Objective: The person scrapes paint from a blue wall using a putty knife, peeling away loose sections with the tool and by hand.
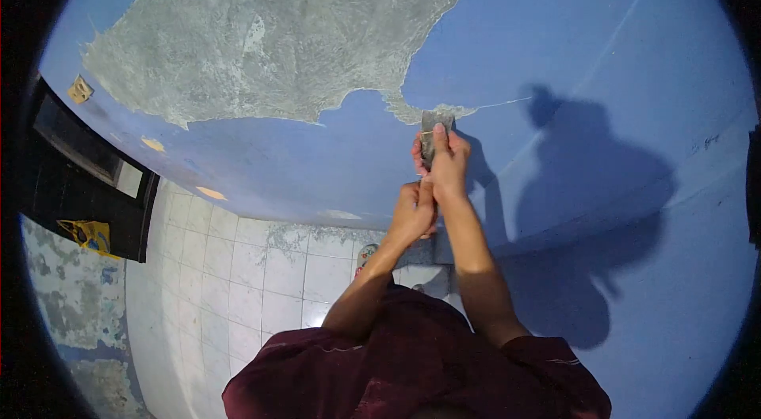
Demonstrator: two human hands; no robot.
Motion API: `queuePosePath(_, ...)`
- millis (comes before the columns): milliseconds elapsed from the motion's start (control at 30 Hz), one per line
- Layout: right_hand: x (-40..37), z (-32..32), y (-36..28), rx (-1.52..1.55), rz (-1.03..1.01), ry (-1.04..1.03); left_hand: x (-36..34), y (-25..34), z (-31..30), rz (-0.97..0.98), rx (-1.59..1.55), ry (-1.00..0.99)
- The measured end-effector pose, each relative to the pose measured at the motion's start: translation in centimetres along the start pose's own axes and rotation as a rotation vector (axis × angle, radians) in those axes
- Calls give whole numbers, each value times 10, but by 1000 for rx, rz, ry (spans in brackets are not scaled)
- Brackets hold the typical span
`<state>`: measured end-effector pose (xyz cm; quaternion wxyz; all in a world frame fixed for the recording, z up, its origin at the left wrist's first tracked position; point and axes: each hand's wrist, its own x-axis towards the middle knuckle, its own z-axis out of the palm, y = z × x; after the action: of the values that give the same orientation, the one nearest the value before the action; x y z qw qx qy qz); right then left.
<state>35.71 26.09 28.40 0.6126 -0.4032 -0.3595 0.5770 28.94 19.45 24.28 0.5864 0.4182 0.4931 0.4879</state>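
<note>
The right hand's grip is closed on the flat grey scraper, thumb pressed on its face, and the left hand's grip is closed around its lower end, just below. The scraper's top edge meets the narrow tail of the bare grey patch, which spreads up and left across the blue wall; white floor tiles lie below.
</note>
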Motion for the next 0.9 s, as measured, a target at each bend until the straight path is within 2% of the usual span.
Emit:
queuePosePath(133,-1,9,9,118,-32,4,3,9,-16,126,237,40)
queuePosePath(200,1,6,3,71,-38,18,14,-16,-13,147,84,-71)
queuePosePath(233,3,2,0,-65,-61,14,12,-16,-3,212,-16,-90)
queuePosePath(267,2,-3,-3,-206,-79,9,10,-17,3,209,-16,-86)
queuePosePath(333,3,-4,-9,-280,-95,-18,7,-6,12,-20,-254,-141)
queuePosePath(400,1,-4,-8,-220,-92,-40,9,-12,5,42,-185,-140)
queuePosePath(467,1,-1,-2,-102,-59,-39,9,-10,-3,96,78,-27)
queuePosePath(500,1,1,1,17,-20,-42,6,-3,-6,99,77,-37)
queuePosePath(567,0,4,3,29,-34,-30,-1,14,-9,79,156,3)
queuePosePath(667,-1,-1,1,7,-28,-44,2,1,-4,104,25,-30)
queuePosePath(767,-1,-19,-1,-39,53,-143,14,-27,0,154,-115,-73)
queuePosePath(867,-8,-42,10,-154,11,-132,16,-38,-2,123,-169,-108)
queuePosePath(900,-9,-55,18,-184,66,-121,17,-36,-3,125,-170,-102)
